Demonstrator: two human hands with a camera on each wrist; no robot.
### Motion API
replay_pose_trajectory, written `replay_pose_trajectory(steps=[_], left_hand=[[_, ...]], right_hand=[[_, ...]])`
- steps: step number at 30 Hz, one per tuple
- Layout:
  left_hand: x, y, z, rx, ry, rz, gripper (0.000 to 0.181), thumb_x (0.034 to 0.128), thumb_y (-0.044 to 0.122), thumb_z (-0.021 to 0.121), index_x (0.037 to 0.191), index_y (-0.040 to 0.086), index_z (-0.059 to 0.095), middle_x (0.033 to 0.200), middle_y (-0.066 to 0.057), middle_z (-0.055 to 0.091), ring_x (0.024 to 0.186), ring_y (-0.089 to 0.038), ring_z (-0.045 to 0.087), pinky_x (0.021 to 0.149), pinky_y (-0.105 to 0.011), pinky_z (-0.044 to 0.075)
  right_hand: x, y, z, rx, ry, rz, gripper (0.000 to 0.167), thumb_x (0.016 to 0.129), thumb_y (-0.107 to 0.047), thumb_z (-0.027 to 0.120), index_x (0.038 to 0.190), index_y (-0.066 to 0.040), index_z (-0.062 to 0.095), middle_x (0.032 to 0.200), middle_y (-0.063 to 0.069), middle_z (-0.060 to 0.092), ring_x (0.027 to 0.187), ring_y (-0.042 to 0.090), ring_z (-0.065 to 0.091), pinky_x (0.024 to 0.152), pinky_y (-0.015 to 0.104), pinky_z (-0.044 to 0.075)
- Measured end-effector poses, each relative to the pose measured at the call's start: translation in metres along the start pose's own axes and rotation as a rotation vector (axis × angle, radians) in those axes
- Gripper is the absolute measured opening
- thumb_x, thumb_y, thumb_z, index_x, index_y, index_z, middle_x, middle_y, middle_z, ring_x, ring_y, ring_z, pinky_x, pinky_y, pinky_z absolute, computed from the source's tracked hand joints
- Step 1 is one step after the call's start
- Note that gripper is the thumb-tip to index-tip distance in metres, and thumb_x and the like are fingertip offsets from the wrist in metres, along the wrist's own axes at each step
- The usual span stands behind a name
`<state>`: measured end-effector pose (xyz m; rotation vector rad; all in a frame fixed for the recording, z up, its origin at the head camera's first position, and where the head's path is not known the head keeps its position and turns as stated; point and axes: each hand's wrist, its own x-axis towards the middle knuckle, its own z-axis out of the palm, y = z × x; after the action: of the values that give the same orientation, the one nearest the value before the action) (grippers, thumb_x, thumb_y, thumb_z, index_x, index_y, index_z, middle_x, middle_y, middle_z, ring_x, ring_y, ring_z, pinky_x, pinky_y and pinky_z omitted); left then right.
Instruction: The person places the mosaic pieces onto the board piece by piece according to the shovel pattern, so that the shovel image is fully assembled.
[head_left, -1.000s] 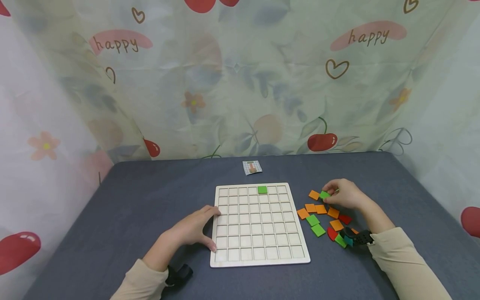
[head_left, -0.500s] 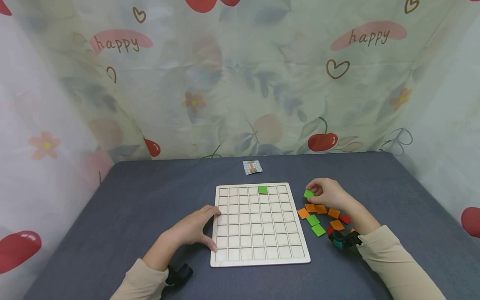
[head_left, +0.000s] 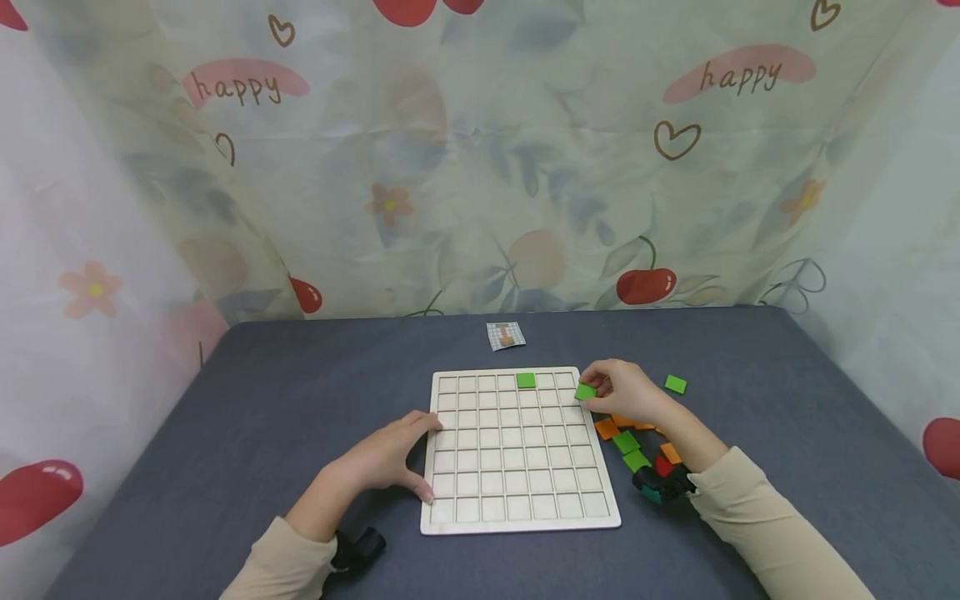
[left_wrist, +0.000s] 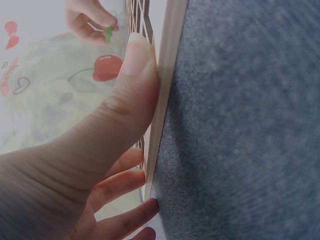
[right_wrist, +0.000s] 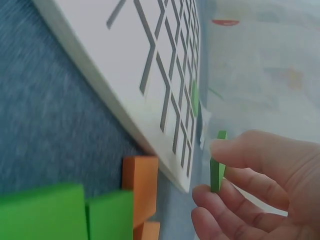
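A white grid board lies on the dark table, with one green tile in its top row. At the board's left edge rests my left hand, thumb and fingers spread; in the left wrist view the thumb lies along the rim. Over the board's upper right corner my right hand pinches a green tile between thumb and fingertips. The right wrist view shows that tile held on edge, above the board's surface.
Orange tiles, green tiles and a red piece lie right of the board, partly under my right wrist. Another green tile lies apart at the right. A small printed card lies behind the board.
My right hand has moved left with the pinched green tile, from the loose pieces to the board's upper right corner. The lone green tile at the right has come into view. My left hand has stayed put.
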<state>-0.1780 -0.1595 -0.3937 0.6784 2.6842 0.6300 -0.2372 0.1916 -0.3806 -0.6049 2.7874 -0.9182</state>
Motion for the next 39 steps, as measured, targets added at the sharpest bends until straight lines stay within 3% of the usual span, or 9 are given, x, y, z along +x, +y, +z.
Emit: replay_pose_trajectory(steps=[22,39], left_hand=[[0.000,-0.001,0.000,-0.002,-0.005,0.001,0.092,0.0564,0.037,0.087,0.132,0.003,0.045,0.136,-0.015,0.046,0.126,-0.032,0.045,0.103,-0.048,0.038],[0.001,-0.001,0.000,0.003,-0.003,0.001,0.091,0.0567,0.036,0.087,0.132,0.004,0.046,0.136,-0.014,0.045,0.126,-0.031,0.045,0.103,-0.047,0.038]], right_hand=[[0.025,-0.019,0.023,0.046,0.011,-0.097,0.027,0.081,-0.007,0.068,0.106,0.003,0.064,0.097,0.016,0.062,0.084,0.023,0.061,0.076,0.033,0.053],[0.054,-0.041,0.039,0.096,0.002,-0.061,0.026,0.083,-0.008,0.067,0.107,0.000,0.065,0.104,0.016,0.064,0.089,0.023,0.062,0.077,0.033,0.052]])
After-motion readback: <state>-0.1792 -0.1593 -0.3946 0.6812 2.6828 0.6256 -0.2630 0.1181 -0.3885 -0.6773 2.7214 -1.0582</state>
